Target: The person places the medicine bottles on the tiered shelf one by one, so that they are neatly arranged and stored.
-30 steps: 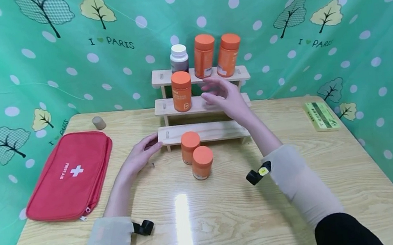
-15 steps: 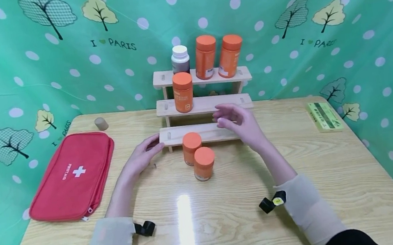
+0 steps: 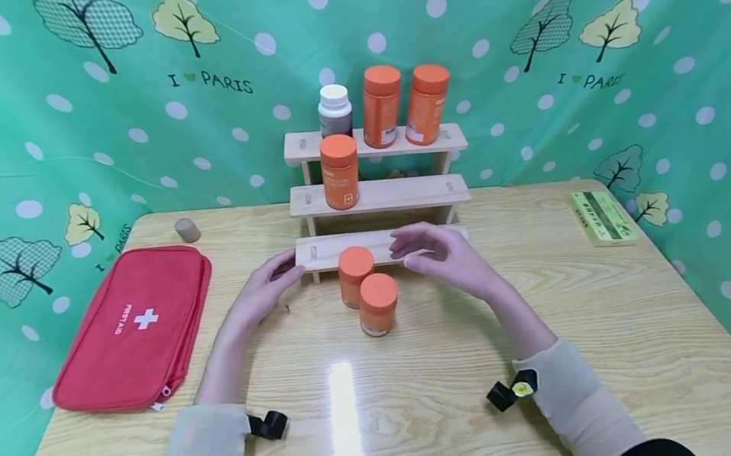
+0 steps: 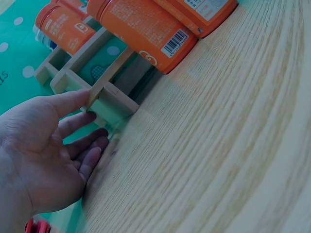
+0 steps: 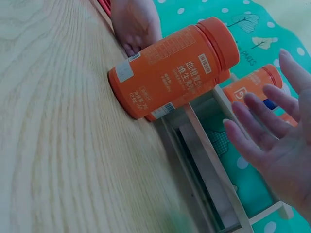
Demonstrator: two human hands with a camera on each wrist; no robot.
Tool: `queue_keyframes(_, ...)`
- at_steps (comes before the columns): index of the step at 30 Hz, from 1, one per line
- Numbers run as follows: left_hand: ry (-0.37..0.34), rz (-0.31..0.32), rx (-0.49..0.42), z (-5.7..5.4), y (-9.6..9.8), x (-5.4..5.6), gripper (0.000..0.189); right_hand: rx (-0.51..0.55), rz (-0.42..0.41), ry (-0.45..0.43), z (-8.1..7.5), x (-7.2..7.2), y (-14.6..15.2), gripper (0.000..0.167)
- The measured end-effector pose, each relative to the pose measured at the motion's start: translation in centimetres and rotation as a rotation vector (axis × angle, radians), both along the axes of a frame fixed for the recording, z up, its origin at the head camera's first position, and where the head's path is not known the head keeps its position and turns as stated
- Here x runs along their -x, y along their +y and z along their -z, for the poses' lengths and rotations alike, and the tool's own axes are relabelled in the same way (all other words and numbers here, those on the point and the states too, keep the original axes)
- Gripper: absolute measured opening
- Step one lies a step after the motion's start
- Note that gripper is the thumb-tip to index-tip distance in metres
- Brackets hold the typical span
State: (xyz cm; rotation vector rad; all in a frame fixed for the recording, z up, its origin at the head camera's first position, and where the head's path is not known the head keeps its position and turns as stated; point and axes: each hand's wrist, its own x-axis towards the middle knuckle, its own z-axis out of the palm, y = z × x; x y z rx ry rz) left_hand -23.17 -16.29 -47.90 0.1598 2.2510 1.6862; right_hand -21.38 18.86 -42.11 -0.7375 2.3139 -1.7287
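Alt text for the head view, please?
A person's left hand touches the bottom shelf of a three-tier rack; the right hand, holding nothing, hovers near two orange jars on the table. A white-capped bottle and three more jars stand on higher shelves.

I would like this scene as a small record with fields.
Left hand: touches left end of bottom shelf
Right hand: holds nothing, near bottom shelf's right half
Top shelf: white-capped bottle, two orange jars
Middle shelf: single orange jar
Table: two more orange jars in front of bottom shelf; red first-aid pouch at left; green box at right
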Motion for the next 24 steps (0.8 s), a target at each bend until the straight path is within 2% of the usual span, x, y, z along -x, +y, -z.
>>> queue_keyframes(5,0.0,-0.001,0.002,-0.1,-0.1,-0.1,0.069,-0.039,-0.089,-0.071,-0.1,-0.3,-0.3,0.047)
queue_keyframes(12,-0.005,-0.004,0.005,-0.1,0.0,0.0,0.069,-0.081,-0.181,-0.071,0.0,-0.4,-0.5,0.051)
queue_keyframes(18,-0.01,-0.007,0.0,-0.1,-0.1,0.0,0.069,-0.122,-0.216,-0.073,0.2,-0.6,-0.9,0.054)
queue_keyframes(24,-0.009,-0.001,-0.006,-0.1,-0.1,0.0,0.071,-0.208,-0.187,-0.059,0.5,-0.9,-1.5,0.055)
